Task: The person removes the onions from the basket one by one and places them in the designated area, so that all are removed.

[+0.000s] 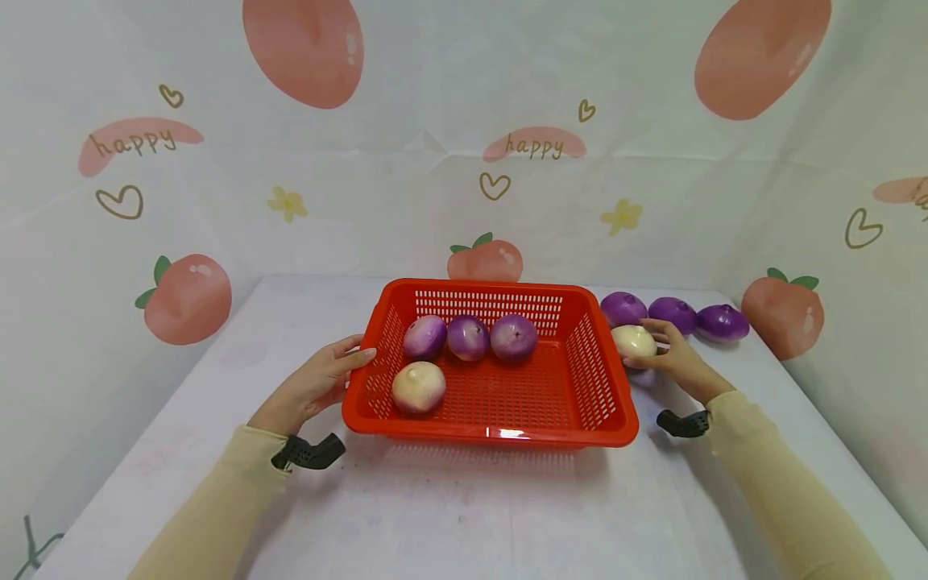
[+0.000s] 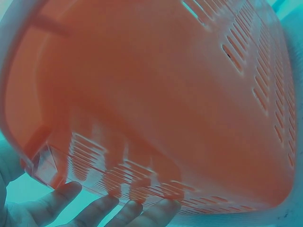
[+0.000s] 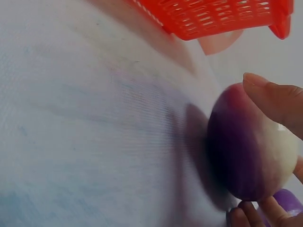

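Note:
A red slotted basket (image 1: pixel 612 419) stands on the white table and holds several purple-and-white onions (image 1: pixel 468 337), one turned pale side up (image 1: pixel 418 386). My left hand (image 1: pixel 319 383) rests with straight fingers against the basket's left rim; the left wrist view shows the basket wall (image 2: pixel 156 94) close up, with my fingertips (image 2: pixel 102 208) under its edge. Just right of the basket, my right hand (image 1: pixel 670 354) grips a pale onion (image 1: pixel 634 341); in the right wrist view this onion (image 3: pixel 248 146) sits pinched between thumb and fingers just above the table.
Three purple onions (image 1: pixel 674 312) lie in a row at the back right of the table. A peach-patterned cloth backdrop (image 1: pixel 464 145) encloses the table on three sides. The white table surface (image 1: pixel 464 515) stretches toward me in front of the basket.

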`<state>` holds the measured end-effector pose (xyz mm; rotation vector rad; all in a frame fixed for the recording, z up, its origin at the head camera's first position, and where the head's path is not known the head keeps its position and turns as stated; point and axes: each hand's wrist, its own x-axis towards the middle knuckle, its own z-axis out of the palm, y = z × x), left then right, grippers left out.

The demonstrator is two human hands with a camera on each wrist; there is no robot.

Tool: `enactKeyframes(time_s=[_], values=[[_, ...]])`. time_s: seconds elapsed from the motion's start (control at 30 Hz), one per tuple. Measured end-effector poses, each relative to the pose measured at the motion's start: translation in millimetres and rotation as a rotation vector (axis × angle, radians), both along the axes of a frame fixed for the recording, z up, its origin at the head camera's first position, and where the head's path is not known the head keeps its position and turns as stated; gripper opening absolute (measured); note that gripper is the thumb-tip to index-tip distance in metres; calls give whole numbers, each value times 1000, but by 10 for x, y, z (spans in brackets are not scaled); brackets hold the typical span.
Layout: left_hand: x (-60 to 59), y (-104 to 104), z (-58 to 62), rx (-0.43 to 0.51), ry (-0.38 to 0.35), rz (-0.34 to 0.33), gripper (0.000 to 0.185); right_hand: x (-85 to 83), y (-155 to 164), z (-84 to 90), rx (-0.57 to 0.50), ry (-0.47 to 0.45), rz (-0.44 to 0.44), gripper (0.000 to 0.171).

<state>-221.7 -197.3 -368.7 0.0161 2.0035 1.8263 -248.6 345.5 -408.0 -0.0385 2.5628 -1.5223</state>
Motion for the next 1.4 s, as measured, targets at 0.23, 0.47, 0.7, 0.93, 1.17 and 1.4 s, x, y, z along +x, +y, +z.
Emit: enactKeyframes(time_s=[0.23, 0.47, 0.7, 0.93, 1.17, 1.4], values=[[-6, -3, 2, 5, -3, 1, 67, -9, 49, 249, -29, 29, 7, 89], [3, -21, 2, -4, 3, 0, 68, -69, -118, 804, -78, 110, 11, 74], [3, -29, -5, -4, 3, -1, 68, -108, -574, 1259, -172, 256, 70, 54], [8, -23, -8, -3, -2, 0, 69, -193, -1020, 1343, -236, 285, 183, 52], [17, -16, -6, -3, -8, 5, 70, -322, -1367, 1112, -189, 215, 283, 59], [4, -15, -3, 5, 6, -11, 67, -400, -1571, 867, -63, 138, 318, 62]])
